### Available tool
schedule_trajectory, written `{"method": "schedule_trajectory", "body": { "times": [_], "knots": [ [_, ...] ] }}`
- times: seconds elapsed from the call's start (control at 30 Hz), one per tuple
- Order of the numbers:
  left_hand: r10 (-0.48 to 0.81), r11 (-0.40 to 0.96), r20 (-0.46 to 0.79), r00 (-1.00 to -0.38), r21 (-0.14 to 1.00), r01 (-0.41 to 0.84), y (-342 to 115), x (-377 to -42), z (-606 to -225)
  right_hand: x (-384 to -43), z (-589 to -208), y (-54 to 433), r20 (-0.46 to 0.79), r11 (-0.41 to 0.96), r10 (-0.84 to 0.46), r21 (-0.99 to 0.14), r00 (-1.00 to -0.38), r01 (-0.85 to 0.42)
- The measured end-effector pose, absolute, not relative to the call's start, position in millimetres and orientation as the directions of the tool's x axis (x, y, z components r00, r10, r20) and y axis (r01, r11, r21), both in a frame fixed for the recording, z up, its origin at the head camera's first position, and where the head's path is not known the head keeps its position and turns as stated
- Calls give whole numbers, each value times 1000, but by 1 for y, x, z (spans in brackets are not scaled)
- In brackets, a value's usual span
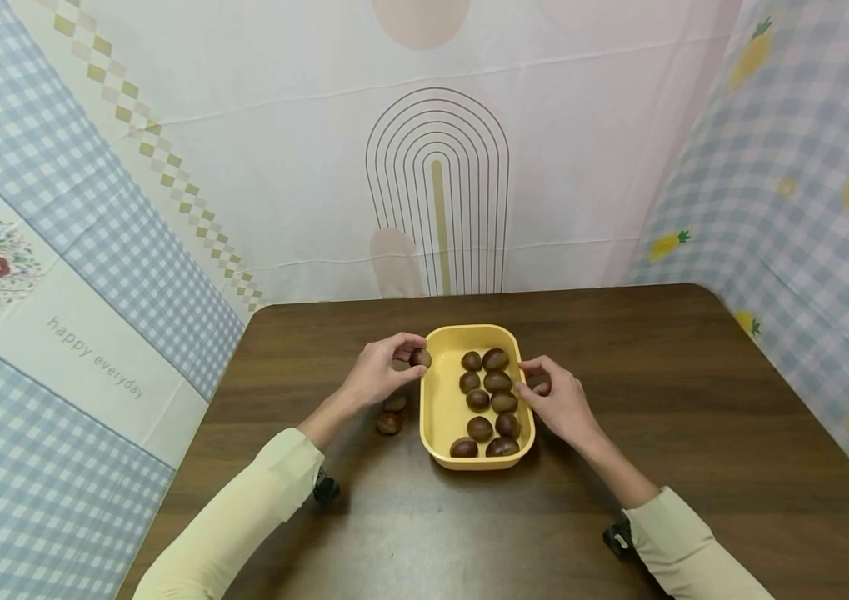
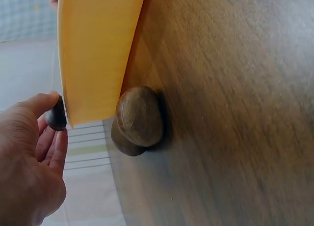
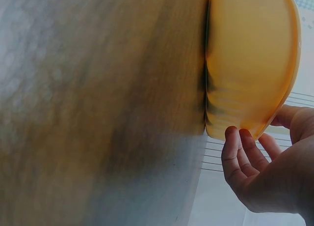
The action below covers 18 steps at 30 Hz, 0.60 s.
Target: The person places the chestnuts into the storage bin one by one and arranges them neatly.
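My left hand (image 1: 382,369) pinches a brown chestnut (image 1: 420,357) between thumb and fingers, right at the left rim of a yellow plastic bin (image 1: 436,417). In the left wrist view the held chestnut (image 2: 57,115) is beside the bin's upper edge. Two rows of chestnuts (image 1: 497,382) fill the bin's right side, while its left side shows bare floor. On the opposite side my right hand (image 1: 561,400) grips the bin's right rim, thumb at the edge and fingers against the outer wall (image 3: 245,64).
Loose chestnuts (image 1: 389,422) lie on the brown wooden table (image 1: 649,367), left of the bin and under my left forearm. They touch or overlap in the left wrist view. A patterned cloth (image 1: 304,167) hangs behind the table, with checked cloth at both sides.
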State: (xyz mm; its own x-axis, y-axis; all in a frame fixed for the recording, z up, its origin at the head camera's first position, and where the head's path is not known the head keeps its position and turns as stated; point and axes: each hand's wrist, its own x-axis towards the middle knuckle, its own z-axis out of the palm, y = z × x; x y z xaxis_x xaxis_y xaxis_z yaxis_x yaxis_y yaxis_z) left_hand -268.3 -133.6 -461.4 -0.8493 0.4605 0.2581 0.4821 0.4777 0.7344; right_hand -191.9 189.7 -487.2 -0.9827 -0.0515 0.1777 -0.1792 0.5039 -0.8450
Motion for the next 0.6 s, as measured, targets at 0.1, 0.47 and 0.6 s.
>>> {"method": "schedule_trajectory", "body": {
  "times": [0.1,0.47,0.6],
  "knots": [
    [472,480,244,-847,735,479,-131,-266,-461,-192,-487,190,179,502,-52,-846,-982,-181],
    [555,446,259,-790,710,546,-117,-259,-464,-191,-487,190,186,501,-57,-845,-981,-189],
    [580,437,268,-769,695,571,-112,-257,-464,-191,-486,190,185,501,-56,-845,-981,-188]
  ]
}}
